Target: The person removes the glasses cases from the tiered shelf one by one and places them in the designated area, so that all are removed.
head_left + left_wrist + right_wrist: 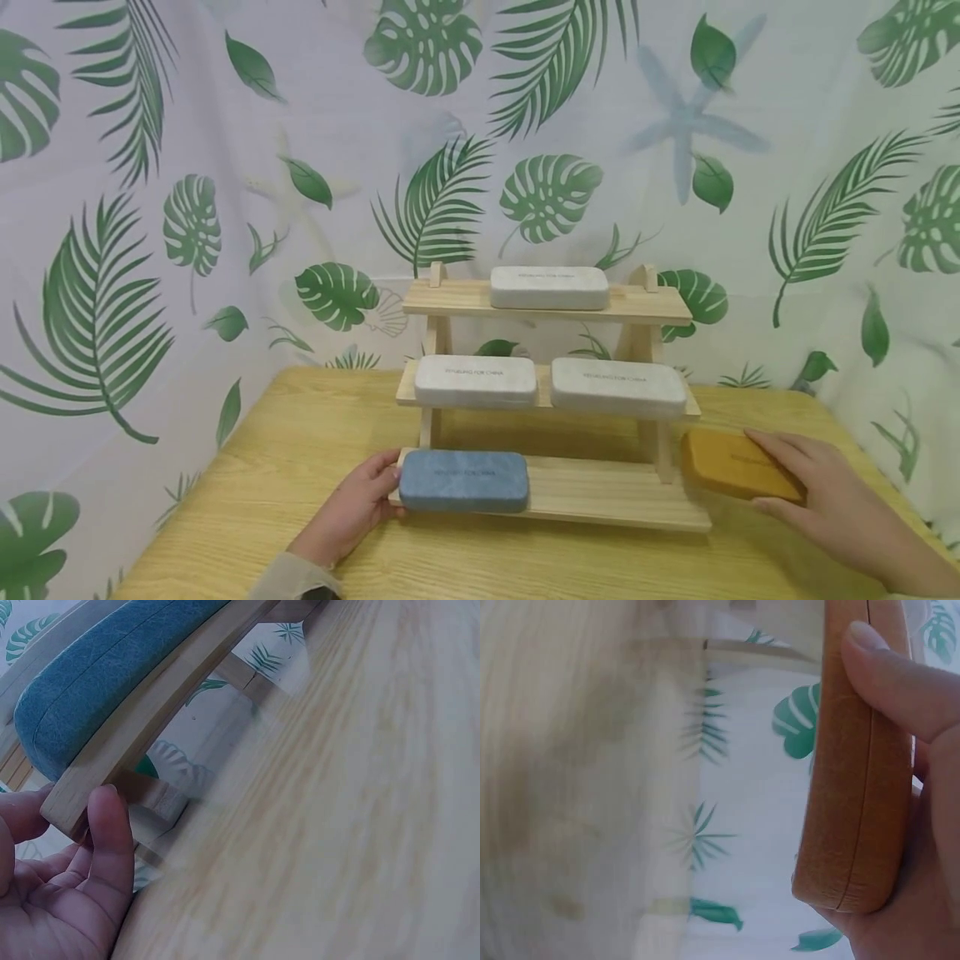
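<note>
My left hand (360, 500) pinches the left end of the bottom shelf of a three-tier wooden rack (615, 492). In the left wrist view, its thumb and fingers (111, 832) close round the shelf's corner. Beside them a blue glasses case (463, 482) lies on that shelf's left part. My right hand (832, 492) grips an orange-brown glasses case (731, 462) above the table, just off the rack's right side. The right wrist view shows the thumb pressed along the seamed edge of this orange-brown case (847, 802).
Two white glasses cases, a left one (476, 383) and a right one (618, 390), lie side by side on the middle shelf. Another white case (549, 288) sits on the top shelf. Behind the wooden table (247, 500) hangs a leaf-patterned cloth (315, 208).
</note>
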The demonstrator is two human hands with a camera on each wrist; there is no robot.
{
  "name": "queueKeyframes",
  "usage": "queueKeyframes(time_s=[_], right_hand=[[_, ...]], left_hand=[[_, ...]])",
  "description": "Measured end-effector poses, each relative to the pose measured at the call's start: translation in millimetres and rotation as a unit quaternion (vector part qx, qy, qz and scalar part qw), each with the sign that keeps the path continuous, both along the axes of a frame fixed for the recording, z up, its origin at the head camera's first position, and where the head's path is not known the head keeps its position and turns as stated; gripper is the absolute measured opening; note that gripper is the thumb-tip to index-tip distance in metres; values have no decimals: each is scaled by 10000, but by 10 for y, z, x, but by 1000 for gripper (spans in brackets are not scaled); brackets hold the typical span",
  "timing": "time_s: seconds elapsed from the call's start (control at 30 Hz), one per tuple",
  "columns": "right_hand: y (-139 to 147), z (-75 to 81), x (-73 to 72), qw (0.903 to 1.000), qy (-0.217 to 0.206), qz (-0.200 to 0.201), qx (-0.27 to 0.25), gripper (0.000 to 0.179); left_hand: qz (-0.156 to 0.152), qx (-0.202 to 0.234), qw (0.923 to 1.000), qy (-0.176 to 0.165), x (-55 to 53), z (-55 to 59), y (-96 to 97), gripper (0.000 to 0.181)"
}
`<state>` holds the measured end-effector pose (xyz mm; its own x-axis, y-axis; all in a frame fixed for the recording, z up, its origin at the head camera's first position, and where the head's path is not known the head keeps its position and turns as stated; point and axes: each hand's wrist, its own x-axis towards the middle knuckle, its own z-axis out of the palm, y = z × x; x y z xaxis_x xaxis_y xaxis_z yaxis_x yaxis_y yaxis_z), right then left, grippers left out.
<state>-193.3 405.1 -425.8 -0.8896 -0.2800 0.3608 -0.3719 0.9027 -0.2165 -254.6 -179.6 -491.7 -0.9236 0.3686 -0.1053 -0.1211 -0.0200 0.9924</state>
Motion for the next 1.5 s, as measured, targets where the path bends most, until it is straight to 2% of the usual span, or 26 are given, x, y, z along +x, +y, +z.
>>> queueKeyframes(time_s=[0.27, 0.4, 0.5, 0.67, 1.03, 1.33, 1.5], right_hand=[[145, -91, -72, 9998, 139, 5, -148, 87], [229, -98, -140, 9989, 383, 131, -230, 89], [282, -106, -177, 9988, 413, 149, -223, 89], [339, -103, -241, 9999, 99, -36, -24, 87], [471, -151, -346, 9996, -232, -140, 119, 88], [534, -218, -524, 9984, -556, 11, 48, 83], [483, -264, -646, 9975, -655, 140, 227, 79]], left_hand=[[57, -64, 9999, 78, -26, 34, -27, 56], [94, -28, 9999, 48, -34, 18, -33, 56], [57, 19, 10000, 39, -34, -2, -42, 57], [-50, 101, 9999, 30, -23, -12, -60, 59], [-56, 113, 9999, 19, -28, -16, -29, 59], [-155, 172, 9997, 44, -25, -36, -7, 60], [-40, 149, 9999, -25, -17, -31, -9, 59]])
